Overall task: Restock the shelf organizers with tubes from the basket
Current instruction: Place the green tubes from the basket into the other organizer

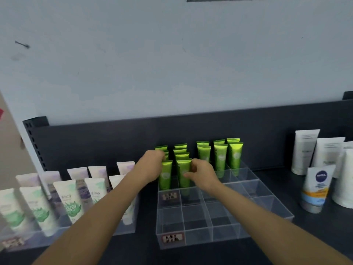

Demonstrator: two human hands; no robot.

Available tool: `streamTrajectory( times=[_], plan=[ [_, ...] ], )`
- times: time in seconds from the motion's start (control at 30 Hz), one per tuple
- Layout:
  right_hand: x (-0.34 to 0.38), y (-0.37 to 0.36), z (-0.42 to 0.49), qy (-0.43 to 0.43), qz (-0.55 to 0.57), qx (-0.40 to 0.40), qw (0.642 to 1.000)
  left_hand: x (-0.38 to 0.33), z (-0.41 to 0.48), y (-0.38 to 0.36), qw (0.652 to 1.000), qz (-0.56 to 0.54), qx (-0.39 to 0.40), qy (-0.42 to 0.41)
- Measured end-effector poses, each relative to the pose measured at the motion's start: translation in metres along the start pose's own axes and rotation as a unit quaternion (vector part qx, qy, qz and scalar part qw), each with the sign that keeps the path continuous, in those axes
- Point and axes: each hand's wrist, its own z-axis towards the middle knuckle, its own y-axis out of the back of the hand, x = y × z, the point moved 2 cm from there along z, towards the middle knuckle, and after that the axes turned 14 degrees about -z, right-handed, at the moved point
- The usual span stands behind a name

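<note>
A clear organizer (198,224) with square compartments stands on a dark shelf (305,236). Every place below is given from this organizer.

Green tubes (220,157) stand upright, caps down, in its rear rows. The two columns at its left end hold the most, and its front rows hold none.

The left hand (150,163) is at the rear left corner, against the tops of the tubes in the leftmost column. Its fingers are curled there, but blur hides whether they grip a tube or only touch one. The front tube of that column (165,176) stands just beside this hand.

The right hand (202,175) is over the middle of the organizer, at the second column from its left end. Its thumb and curled fingers pinch the second-column tube (182,169), which stands upright in its compartment.

A small label (172,238) is stuck on the front wall at the left corner, and a second label (169,197) sits further back in the same column.

To the left of the organizer stands a second clear rack (124,229) filled with white tubes (69,199) printed in green or purple. To its right, well apart, stand plain white tubes (303,150) and a Nivea tube (317,188). Behind it runs a dark back panel (114,138), with a pale wall (172,64) above.
</note>
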Motion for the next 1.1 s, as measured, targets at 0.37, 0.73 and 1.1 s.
streamTrajectory(
  times=[0.37,0.73,1.1],
  plan=[
    [-0.003,0.008,-0.015,-0.004,-0.022,0.002,1.000,-0.021,-0.019,0.017,0.996,0.043,-0.058,-0.048],
    [-0.071,0.089,-0.150,-0.076,-0.029,-0.120,0.989,-0.133,-0.090,-0.060,0.956,-0.112,0.008,-0.272],
    [-0.210,0.084,-0.362,-0.318,-0.084,-0.067,0.942,-0.227,-0.195,-0.231,0.874,-0.160,0.273,-0.369]
  ],
)
